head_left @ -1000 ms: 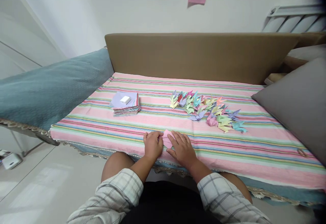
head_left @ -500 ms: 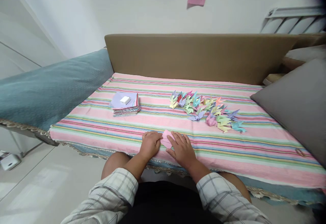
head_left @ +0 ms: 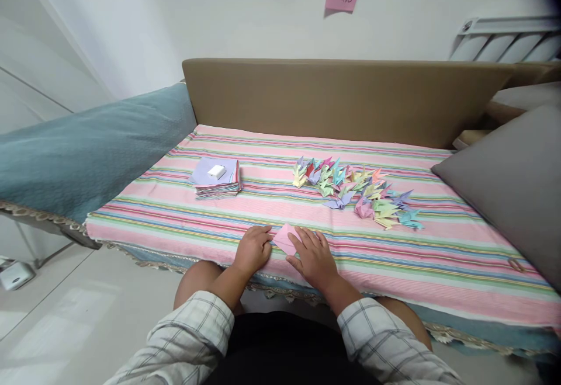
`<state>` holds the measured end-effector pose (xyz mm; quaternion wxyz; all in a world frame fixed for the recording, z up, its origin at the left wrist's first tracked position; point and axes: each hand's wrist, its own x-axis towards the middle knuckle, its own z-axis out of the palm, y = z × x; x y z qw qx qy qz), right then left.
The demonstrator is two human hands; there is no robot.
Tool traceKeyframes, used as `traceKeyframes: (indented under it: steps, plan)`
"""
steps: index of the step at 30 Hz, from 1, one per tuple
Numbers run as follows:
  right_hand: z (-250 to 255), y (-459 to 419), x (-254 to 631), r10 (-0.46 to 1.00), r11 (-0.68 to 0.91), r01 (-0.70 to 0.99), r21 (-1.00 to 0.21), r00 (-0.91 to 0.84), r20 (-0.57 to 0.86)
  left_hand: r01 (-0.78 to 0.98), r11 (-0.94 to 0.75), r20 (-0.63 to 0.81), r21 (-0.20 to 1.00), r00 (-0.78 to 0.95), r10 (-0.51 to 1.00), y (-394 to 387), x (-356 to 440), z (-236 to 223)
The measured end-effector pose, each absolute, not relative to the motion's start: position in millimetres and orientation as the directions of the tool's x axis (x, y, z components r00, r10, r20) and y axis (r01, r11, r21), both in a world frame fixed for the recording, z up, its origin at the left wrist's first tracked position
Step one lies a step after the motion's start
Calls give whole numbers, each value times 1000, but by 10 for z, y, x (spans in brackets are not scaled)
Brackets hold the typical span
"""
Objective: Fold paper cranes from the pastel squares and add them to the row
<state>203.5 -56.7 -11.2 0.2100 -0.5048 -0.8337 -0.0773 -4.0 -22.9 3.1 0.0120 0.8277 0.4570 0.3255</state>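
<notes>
A small pink sheet of origami paper (head_left: 286,240), folded into a diamond, lies flat on the striped cover in front of me. My right hand (head_left: 312,253) rests over its right side, fingers on top and thumb at the near edge, holding it; that part of the paper is hidden. Just left of the paper's left corner is my left hand (head_left: 254,249), palm down, fingers loosely bent, thumb and index finger a little apart, with nothing seen in it. Farther off to the right lies a group of folded paper cranes (head_left: 350,189) in many colours.
A stack of coloured paper (head_left: 201,172) with a small white block (head_left: 216,172) on top sits at the left. A brown backrest (head_left: 342,101) closes the far side. Grey cushion (head_left: 512,180) and small brown ring-like item (head_left: 516,264) are at the right; striped cover (head_left: 153,221) beneath.
My left hand has let go of the paper's left side and drawn back slightly to the left and nearer me, uncovering the left corner. My right hand stays on the paper.
</notes>
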Motion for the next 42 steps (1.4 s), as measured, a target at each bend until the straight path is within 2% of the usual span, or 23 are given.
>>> traceKeyframes:
  steps: [3, 6, 9, 24, 28, 34, 42]
  plan:
    - [-121, -565, 2030, 807, 480, 873, -89, -399, 436, 737, -607, 533, 298, 399, 746, -320, -3, 103]
    - [-130, -566, 2023, 807, 478, 873, -97, -393, 441, 650, -733, 469, 199, 594, 654, -402, 95, 137]
    - [-131, -571, 2018, 813, 472, 874, -115, -382, 439, 596, -784, 431, 173, 670, 604, -422, 185, 101]
    - [-114, -514, 2020, 850, 414, 869, -271, -262, 457, 764, -639, 366, 93, 570, 735, -429, 192, 47]
    - [-100, -503, 2014, 857, 409, 859, -307, -245, 454, 746, -663, 341, 64, 608, 717, -431, 80, 63]
    - [-84, -467, 1986, 862, 385, 848, -364, -188, 472, 692, -719, 281, -64, 704, 652, -441, 23, 136]
    - [-97, -458, 1950, 865, 357, 867, -348, -166, 473, 713, -701, 267, -18, 679, 684, -444, 32, 105]
